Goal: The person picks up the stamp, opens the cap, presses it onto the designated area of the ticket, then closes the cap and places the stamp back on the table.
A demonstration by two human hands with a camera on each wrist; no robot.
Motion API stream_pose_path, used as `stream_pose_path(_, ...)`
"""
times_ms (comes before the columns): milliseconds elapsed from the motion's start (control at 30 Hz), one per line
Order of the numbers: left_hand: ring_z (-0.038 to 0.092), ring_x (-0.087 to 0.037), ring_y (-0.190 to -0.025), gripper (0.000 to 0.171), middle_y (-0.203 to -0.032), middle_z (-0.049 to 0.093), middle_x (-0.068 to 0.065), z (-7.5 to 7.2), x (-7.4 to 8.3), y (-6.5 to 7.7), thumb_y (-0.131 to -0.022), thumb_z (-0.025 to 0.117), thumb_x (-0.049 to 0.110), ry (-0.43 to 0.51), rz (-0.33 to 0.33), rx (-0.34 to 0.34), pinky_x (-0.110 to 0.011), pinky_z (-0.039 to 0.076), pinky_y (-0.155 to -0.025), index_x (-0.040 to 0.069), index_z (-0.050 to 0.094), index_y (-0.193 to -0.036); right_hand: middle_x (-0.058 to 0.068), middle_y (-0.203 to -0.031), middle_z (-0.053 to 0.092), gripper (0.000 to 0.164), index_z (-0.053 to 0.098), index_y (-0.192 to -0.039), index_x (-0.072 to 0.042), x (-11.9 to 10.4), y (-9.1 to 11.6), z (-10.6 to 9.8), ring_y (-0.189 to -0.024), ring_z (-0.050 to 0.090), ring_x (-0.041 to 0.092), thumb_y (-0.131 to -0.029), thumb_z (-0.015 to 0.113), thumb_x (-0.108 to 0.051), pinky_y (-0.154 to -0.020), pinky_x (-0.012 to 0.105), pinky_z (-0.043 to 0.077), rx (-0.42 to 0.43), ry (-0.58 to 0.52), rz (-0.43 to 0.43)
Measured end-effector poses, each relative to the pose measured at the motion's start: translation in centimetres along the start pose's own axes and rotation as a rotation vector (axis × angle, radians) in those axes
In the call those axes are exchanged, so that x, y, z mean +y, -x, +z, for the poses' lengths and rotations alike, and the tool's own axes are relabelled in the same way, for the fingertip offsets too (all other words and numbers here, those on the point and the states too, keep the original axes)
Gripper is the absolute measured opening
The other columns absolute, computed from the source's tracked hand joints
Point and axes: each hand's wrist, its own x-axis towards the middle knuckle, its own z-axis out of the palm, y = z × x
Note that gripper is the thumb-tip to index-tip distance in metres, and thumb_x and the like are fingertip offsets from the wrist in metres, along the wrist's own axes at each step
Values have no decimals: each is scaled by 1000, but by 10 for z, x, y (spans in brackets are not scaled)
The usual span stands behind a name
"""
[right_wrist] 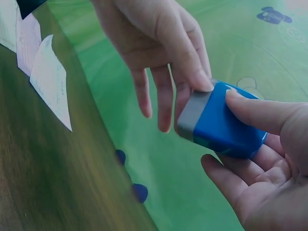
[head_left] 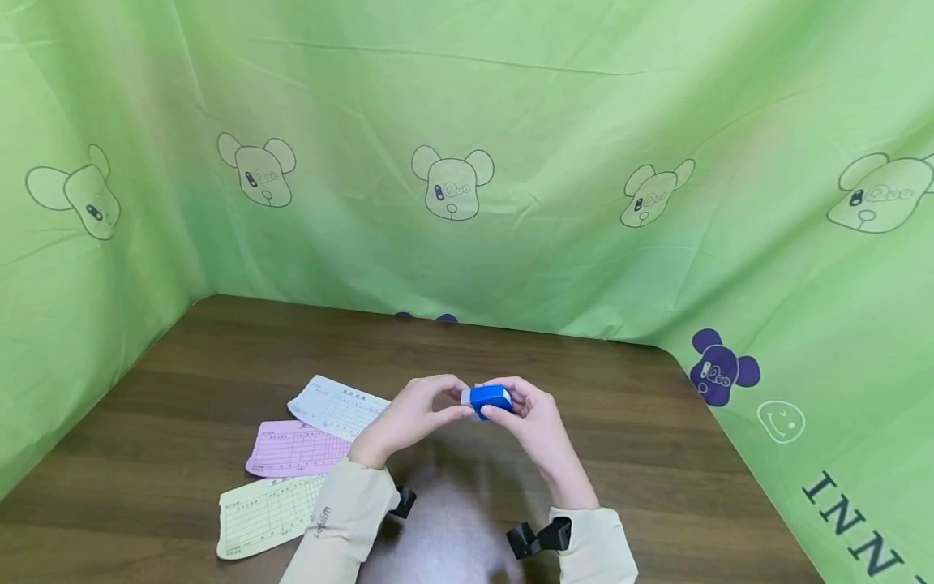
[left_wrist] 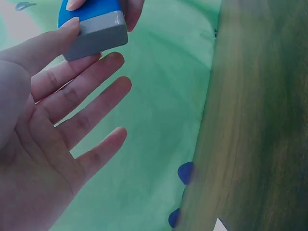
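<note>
We see the left hand (head_left: 410, 417) pinching, between thumb and index finger, the grey end (right_wrist: 195, 113) of a small block, its other fingers spread. The right hand (head_left: 538, 422) pinches the blue body (right_wrist: 226, 125), thumb above, fingers beneath. The block thus lies between both sets of fingertips, raised over the table. For good control, we should judge it best to keep both pinches in line with the block's length, pressing evenly without twisting. Left of the left hand and along its forearm, we note a white slip (head_left: 339, 407), a pink slip (head_left: 295, 448) and a yellow slip (head_left: 264, 517) on the brown wood-grained table (head_left: 657, 462). Beyond both hands hangs a green curtain (head_left: 562, 105) printed with bear heads.
</note>
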Motion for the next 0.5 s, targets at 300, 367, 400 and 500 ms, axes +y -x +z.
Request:
stream_pose_path(300, 67, -17, -99, 21, -102, 72, -3, 2, 0, -1, -91, 67, 24, 20, 4, 0, -45, 51, -93, 10, 64, -107, 23, -116, 67, 34, 63, -118, 1, -1, 1, 0, -92, 66, 7, -86, 71, -6, -81, 17, 53, 14, 31, 2)
stream_pose_path(367, 67, -17, -98, 22, -101, 72, -3, 3, 0, -1, -90, 68, 23, 29, -1, 2, -47, 50, -92, 11, 63, -107, 23, -116, 67, 34, 63, -118, 1, -1, 1, 1, -92, 66, 6, -86, 71, -6, -81, 17, 53, 16, 33, -3)
stream_pose_path(400, 67, -17, -97, 23, -100, 72, -3, 3, 0, -1, -90, 69, 23, 31, -1, 4, -47, 50, -92, 10, 63, -108, 24, -116, 67, 34, 63, -117, 2, -1, 1, 1, -92, 66, 6, -86, 71, -5, -81, 17, 52, 15, 34, -7)
stream_pose_path(500, 66, -16, -94, 24, -99, 72, -3, 3, 0, -1, -90, 68, 24, 29, -2, 6, -46, 51, -91, 10, 63, -110, 25, -115, 67, 33, 63, -117, 3, -1, 0, 2, -91, 66, 4, -86, 71, -5, -82, 16, 52, 13, 35, -22)
